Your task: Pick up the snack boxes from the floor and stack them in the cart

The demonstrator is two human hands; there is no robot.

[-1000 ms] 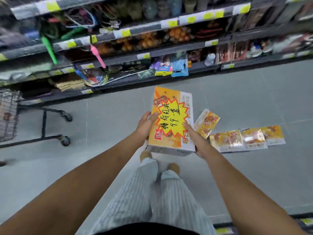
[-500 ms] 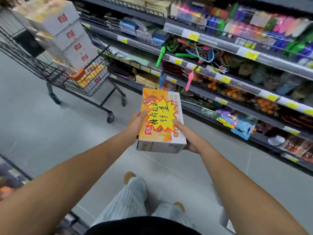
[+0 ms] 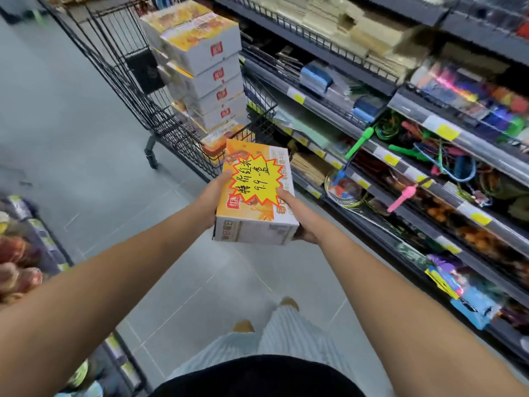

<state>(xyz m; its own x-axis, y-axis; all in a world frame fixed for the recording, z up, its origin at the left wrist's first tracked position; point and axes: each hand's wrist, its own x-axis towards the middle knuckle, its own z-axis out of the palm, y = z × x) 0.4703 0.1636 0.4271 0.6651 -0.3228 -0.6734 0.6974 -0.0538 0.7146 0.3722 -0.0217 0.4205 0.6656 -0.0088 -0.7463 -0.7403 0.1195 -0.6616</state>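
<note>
An orange and white snack box (image 3: pixel 252 222) with a yellow star price label is held level in front of me. My left hand (image 3: pixel 213 196) grips its left side, thumb on top. My right hand (image 3: pixel 294 213) grips its right side, with fingers under the near corner. Just beyond the box stands a black wire cart (image 3: pixel 120 81). Inside it rises a tall stack of several similar snack boxes (image 3: pixel 209 70), with an orange pack (image 3: pixel 219 141) lying low in the cart's near end.
Store shelves (image 3: pixel 400 133) with toys, rackets and yellow price tags run along the right side, close to the cart. A lower shelf with packaged goods (image 3: pixel 20 253) sits at the left edge. Grey tiled floor (image 3: pixel 86 156) lies between, with my feet below.
I have turned left from the packs on the floor and closed in on the cart, which now stands directly ahead. The box stays held in both hands.
</note>
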